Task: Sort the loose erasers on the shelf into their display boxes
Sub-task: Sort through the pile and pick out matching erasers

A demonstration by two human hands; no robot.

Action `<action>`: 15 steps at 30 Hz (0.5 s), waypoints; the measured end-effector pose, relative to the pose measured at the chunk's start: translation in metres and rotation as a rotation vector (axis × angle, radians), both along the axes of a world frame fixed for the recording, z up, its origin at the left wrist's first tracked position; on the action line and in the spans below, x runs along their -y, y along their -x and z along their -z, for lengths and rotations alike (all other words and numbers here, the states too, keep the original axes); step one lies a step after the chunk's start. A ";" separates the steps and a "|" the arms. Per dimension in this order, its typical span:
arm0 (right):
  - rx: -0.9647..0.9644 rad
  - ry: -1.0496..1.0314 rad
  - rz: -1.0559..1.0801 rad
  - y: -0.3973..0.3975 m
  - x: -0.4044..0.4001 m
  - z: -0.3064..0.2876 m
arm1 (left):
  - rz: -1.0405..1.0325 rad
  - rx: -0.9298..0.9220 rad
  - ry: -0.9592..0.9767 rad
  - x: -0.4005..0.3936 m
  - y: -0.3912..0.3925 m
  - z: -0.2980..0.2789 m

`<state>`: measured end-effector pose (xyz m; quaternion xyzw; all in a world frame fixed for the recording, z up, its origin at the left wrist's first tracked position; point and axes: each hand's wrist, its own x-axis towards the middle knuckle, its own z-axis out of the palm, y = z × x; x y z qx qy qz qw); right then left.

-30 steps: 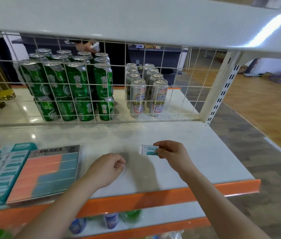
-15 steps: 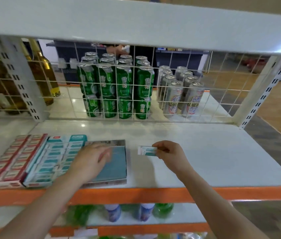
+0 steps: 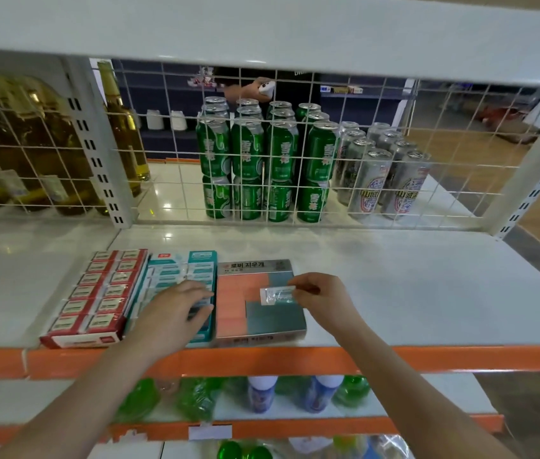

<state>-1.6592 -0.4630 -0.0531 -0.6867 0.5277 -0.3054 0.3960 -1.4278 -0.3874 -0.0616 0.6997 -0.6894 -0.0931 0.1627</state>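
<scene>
1. Nearest, below the orange front edge of the shelf, a lower shelf carries green bottles and white-capped blue bottles (blurred, labels unreadable).
2. The left hand lies on the teal display box near the shelf's front edge, fingers fairly straight and resting flat on the packed erasers, gripping nothing.
3. The right hand pinches a loose eraser by its right end between thumb and fingers; the eraser, white with teal print, is held over the grey display box, above its orange and blue-grey contents.
4. Three boxes stand side by side along the front edge, left of the middle: a red display box filled with red-and-white erasers, then the teal one, then the grey one, each touching its neighbour.
5. At the shelf's back edge rises a white wire grid.
6. Behind the grid stand stacked green cans, silver cans to their right, and yellow glass bottles to the left.
</scene>
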 end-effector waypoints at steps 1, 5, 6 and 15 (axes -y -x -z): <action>-0.003 0.003 0.002 -0.004 -0.002 0.000 | 0.008 -0.002 -0.001 -0.002 -0.002 0.000; -0.003 0.012 0.011 -0.018 -0.009 -0.004 | 0.032 -0.008 0.008 -0.008 -0.008 -0.005; 0.004 0.008 0.011 -0.021 -0.010 -0.005 | 0.023 -0.008 0.019 -0.008 -0.010 -0.008; 0.014 -0.030 -0.075 -0.067 -0.029 -0.001 | 0.064 0.071 -0.002 -0.032 -0.058 -0.012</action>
